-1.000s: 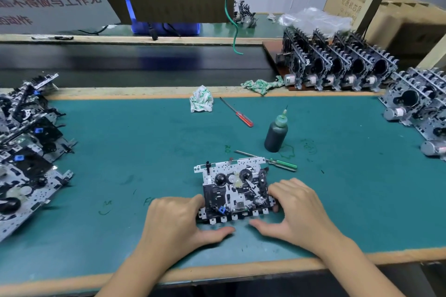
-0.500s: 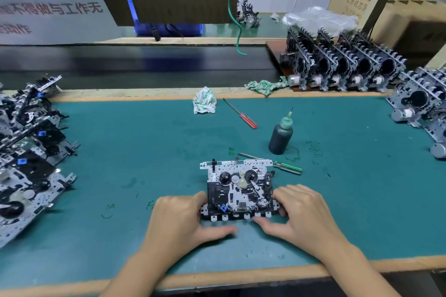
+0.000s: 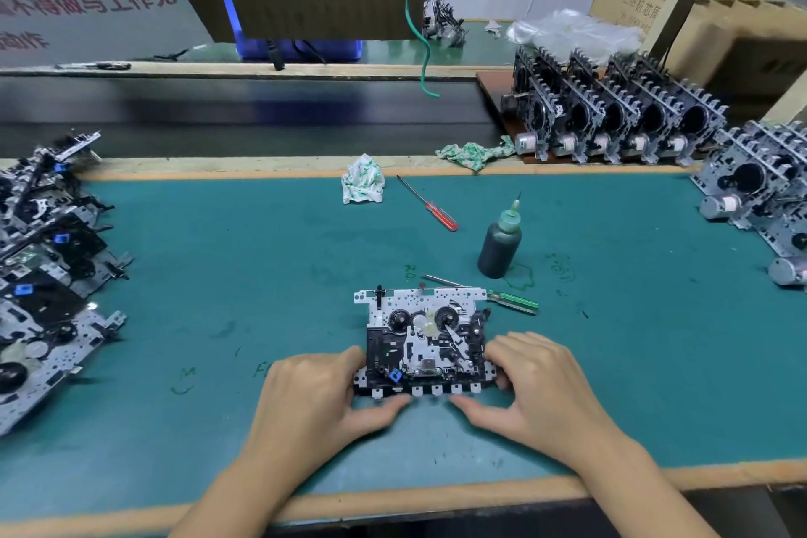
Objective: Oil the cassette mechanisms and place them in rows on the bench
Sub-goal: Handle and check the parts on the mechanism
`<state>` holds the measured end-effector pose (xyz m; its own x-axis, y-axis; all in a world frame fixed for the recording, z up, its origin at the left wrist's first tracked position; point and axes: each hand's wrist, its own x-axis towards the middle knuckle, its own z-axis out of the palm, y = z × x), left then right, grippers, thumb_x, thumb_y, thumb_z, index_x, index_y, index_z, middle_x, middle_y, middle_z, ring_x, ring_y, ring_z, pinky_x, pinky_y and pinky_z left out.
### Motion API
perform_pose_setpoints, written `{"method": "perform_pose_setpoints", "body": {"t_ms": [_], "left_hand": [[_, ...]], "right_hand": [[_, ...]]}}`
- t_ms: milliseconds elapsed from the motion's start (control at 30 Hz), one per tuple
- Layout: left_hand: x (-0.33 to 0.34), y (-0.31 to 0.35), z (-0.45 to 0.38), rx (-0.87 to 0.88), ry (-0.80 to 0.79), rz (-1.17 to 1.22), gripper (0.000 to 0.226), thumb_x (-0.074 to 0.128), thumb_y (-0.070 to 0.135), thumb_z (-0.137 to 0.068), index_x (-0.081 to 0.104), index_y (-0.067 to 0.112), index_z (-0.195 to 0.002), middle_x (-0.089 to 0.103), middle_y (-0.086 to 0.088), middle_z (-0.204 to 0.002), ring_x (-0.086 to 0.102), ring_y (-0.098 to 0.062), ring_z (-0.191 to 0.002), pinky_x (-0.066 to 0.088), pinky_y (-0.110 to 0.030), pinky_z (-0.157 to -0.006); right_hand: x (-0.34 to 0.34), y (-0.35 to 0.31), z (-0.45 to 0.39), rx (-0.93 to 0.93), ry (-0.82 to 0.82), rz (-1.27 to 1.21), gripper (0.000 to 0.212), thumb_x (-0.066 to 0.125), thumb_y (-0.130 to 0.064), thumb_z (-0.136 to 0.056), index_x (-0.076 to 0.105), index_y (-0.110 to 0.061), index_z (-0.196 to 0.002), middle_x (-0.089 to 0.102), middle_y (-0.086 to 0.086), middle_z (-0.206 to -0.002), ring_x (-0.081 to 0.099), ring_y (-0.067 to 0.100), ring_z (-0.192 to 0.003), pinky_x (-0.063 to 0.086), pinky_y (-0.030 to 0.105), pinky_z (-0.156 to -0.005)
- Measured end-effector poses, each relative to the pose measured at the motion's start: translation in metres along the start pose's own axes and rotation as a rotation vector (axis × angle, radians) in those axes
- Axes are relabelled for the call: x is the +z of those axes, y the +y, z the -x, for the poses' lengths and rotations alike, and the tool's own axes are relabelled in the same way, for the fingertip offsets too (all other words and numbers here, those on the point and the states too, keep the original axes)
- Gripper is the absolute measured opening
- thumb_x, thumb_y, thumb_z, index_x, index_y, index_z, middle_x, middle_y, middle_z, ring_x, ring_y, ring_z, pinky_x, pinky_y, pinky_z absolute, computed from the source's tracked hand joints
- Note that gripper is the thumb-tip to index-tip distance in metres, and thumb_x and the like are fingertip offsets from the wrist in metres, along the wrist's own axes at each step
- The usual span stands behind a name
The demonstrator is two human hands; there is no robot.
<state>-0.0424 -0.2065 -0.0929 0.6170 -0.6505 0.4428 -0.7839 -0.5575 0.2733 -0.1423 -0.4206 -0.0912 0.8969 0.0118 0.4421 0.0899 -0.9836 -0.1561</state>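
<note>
Two bare hands and forearms
Left hand (image 3: 312, 400) and right hand (image 3: 543, 389): no gloves, sleeves, rings, watch or wristbands visible; short, unpainted nails.

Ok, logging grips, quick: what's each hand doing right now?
Left hand: closed on the mechanism's left edge, flat on the bench.
Right hand: closed on its right edge.

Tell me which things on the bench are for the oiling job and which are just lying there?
For the job:
- cassette mechanism, held flat by the left hand and right hand
- oil bottle
- rows of mechanisms standing at the back right

Just lying about:
- red screwdriver
- green screwdriver
- crumpled rag
- cardboard box
</note>
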Motion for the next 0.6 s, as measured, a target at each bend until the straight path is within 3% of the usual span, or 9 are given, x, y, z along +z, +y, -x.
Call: {"method": "perform_pose_setpoints", "body": {"t_ms": [100,233,467,600], "left_hand": [[-0.003,0.003,0.0,-0.028,-0.034,-0.021,0.067,0.048,0.084,-0.057,0.039,0.018,-0.054,0.039,0.004,-0.035,0.044,-0.015,-0.03,0.032,-0.023,-0.032],[-0.003,0.009,-0.003,-0.087,0.022,-0.042,0.062,0.048,0.081,-0.058,0.027,0.023,-0.058,0.035,0.002,-0.032,0.04,-0.018,-0.027,0.024,-0.021,-0.034],[-0.001,0.008,-0.004,-0.164,0.049,-0.097,0.062,0.048,0.075,-0.062,0.041,0.016,-0.045,0.031,0.001,-0.029,0.035,-0.019,-0.024,0.018,-0.018,-0.04],[-0.001,0.001,-0.005,-0.117,-0.019,-0.029,0.069,0.043,0.083,-0.058,0.046,0.015,-0.048,0.037,0.001,-0.03,0.044,-0.02,-0.028,0.028,-0.022,-0.033]], "right_hand": [[0.001,0.0,0.0,0.022,0.021,0.008,0.049,0.052,-0.061,-0.075,0.04,-0.018,-0.055,0.039,-0.007,-0.049,0.037,0.013,-0.045,0.029,0.023,-0.05],[0.003,-0.004,0.001,0.043,0.046,0.034,0.049,0.053,-0.061,-0.073,0.04,-0.018,-0.054,0.039,-0.007,-0.048,0.038,0.014,-0.044,0.033,0.024,-0.046],[-0.001,-0.005,-0.001,-0.012,-0.012,0.026,0.048,0.055,-0.067,-0.067,0.036,-0.023,-0.062,0.036,-0.012,-0.055,0.031,0.008,-0.05,0.027,0.022,-0.05],[0.001,-0.007,0.0,0.019,0.014,0.068,0.046,0.049,-0.061,-0.076,0.043,-0.019,-0.058,0.04,-0.009,-0.052,0.041,0.012,-0.045,0.029,0.023,-0.048]]}}
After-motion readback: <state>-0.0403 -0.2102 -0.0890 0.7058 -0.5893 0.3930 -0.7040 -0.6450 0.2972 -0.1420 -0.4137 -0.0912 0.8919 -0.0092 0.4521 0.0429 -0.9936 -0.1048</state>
